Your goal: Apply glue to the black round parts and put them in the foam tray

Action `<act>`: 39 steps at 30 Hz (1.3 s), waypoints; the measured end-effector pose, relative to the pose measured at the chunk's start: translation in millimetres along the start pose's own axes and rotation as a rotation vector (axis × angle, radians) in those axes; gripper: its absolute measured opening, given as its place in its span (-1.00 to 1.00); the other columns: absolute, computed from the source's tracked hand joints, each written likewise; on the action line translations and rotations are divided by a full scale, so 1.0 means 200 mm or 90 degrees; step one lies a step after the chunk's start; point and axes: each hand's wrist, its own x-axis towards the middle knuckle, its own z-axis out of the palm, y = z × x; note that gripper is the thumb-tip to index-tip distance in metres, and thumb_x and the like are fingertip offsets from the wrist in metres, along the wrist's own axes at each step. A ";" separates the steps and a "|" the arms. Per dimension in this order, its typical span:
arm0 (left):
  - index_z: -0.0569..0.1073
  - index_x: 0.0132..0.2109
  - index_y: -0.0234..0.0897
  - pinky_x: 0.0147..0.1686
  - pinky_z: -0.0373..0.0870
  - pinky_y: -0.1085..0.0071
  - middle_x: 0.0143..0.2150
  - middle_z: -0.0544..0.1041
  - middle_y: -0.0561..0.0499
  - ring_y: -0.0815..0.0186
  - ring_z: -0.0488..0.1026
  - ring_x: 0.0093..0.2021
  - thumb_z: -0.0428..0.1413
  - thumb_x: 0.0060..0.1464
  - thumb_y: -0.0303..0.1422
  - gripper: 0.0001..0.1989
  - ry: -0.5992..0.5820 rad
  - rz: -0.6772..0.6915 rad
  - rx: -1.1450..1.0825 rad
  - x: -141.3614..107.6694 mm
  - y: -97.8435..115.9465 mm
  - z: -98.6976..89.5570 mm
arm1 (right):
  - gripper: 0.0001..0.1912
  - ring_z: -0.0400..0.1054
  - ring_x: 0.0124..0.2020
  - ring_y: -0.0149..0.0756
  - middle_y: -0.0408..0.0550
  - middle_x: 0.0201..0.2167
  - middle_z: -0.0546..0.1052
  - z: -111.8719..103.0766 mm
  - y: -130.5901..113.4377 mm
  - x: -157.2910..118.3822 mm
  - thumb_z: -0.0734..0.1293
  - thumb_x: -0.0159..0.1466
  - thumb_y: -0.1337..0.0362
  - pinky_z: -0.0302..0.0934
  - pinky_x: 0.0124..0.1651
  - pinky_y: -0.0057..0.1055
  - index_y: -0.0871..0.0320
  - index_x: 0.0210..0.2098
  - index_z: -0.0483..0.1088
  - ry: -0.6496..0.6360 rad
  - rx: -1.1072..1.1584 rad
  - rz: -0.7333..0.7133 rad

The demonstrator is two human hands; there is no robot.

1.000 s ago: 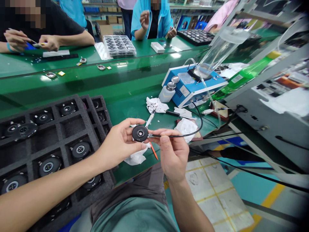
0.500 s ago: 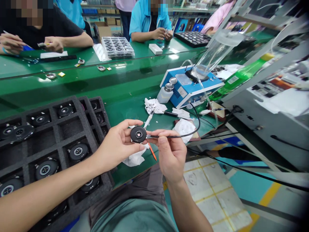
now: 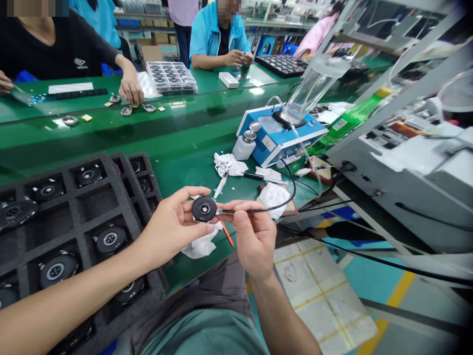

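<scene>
My left hand (image 3: 168, 229) holds a round black disc (image 3: 204, 209) by its rim, with a small red-and-white centre showing on its face. My right hand (image 3: 253, 236) pinches a slim metal-tipped tool (image 3: 223, 211) on a black cable (image 3: 266, 208). Its tip reaches the disc's edge, but the contact point is hidden. Below the disc, a crumpled white tissue (image 3: 197, 249) lies on the green bench mat (image 3: 185, 266), and an orange-tipped stick (image 3: 228, 234) lies close by.
To my left stands a black foam tray (image 3: 88, 209) with several round parts in its cells. Ahead are a syringe (image 3: 220, 186), a blue machine (image 3: 277, 143) with tubing, and a dispenser bottle (image 3: 244, 149). Co-workers' hands handle small parts across the green bench.
The whole view has swung, so my hands and the disc sit further left and higher. Both hands keep the same hold. The co-worker at far left has moved a hand onto the bench.
</scene>
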 end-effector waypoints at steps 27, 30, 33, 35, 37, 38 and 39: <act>0.43 0.08 -0.28 -0.10 0.61 0.29 -0.11 0.70 -0.09 0.13 0.69 -0.14 0.47 -0.19 -0.47 -0.34 0.017 -0.004 -0.022 0.01 0.00 0.00 | -0.95 0.62 -0.09 -0.19 -0.07 -0.18 0.63 0.01 -0.01 -0.01 0.34 0.40 0.29 0.57 -0.03 -0.18 0.08 -0.17 0.47 0.014 -0.021 0.022; 0.43 0.08 -0.28 -0.10 0.62 0.28 -0.12 0.69 -0.08 0.13 0.69 -0.15 0.47 -0.19 -0.47 -0.34 0.015 -0.004 -0.023 0.01 0.00 0.00 | -0.95 0.62 -0.08 -0.19 -0.08 -0.17 0.62 0.00 -0.01 -0.01 0.34 0.40 0.30 0.58 -0.04 -0.19 0.08 -0.17 0.48 0.013 -0.016 0.015; 0.43 0.07 -0.27 -0.09 0.62 0.25 -0.12 0.69 -0.09 0.11 0.70 -0.14 0.46 -0.19 -0.47 -0.36 0.015 0.001 -0.020 0.01 -0.01 0.00 | -0.94 0.62 -0.08 -0.19 -0.08 -0.17 0.63 0.00 0.00 -0.01 0.34 0.41 0.30 0.58 -0.04 -0.18 0.08 -0.17 0.48 0.012 -0.014 0.015; 0.43 0.07 -0.27 -0.09 0.62 0.23 -0.12 0.69 -0.09 0.10 0.70 -0.15 0.46 -0.19 -0.47 -0.36 0.015 0.002 -0.018 0.00 -0.01 0.00 | -0.94 0.62 -0.08 -0.18 -0.08 -0.17 0.63 0.00 -0.01 -0.01 0.34 0.41 0.30 0.59 -0.07 -0.19 0.07 -0.16 0.48 0.013 -0.018 0.018; 0.43 0.07 -0.27 -0.10 0.62 0.23 -0.12 0.69 -0.09 0.10 0.70 -0.15 0.47 -0.19 -0.46 -0.35 0.015 0.002 -0.018 0.00 -0.01 0.00 | -0.94 0.62 -0.08 -0.17 -0.07 -0.18 0.63 0.00 -0.01 -0.01 0.34 0.41 0.29 0.59 -0.10 -0.20 0.07 -0.17 0.48 0.015 -0.019 0.019; 0.43 0.07 -0.28 -0.10 0.62 0.24 -0.12 0.70 -0.10 0.10 0.69 -0.15 0.47 -0.20 -0.46 -0.35 0.015 0.000 -0.018 0.00 -0.01 0.00 | -0.94 0.62 -0.08 -0.17 -0.07 -0.18 0.63 0.00 -0.01 -0.01 0.34 0.41 0.29 0.59 -0.10 -0.20 0.08 -0.17 0.48 0.016 -0.019 0.019; 0.43 0.08 -0.28 -0.10 0.62 0.24 -0.11 0.70 -0.10 0.10 0.69 -0.14 0.47 -0.20 -0.47 -0.34 0.014 0.000 -0.019 0.00 -0.01 0.00 | -0.94 0.62 -0.08 -0.17 -0.07 -0.18 0.63 0.00 -0.01 -0.01 0.34 0.41 0.30 0.59 -0.10 -0.21 0.08 -0.17 0.48 0.016 -0.018 0.019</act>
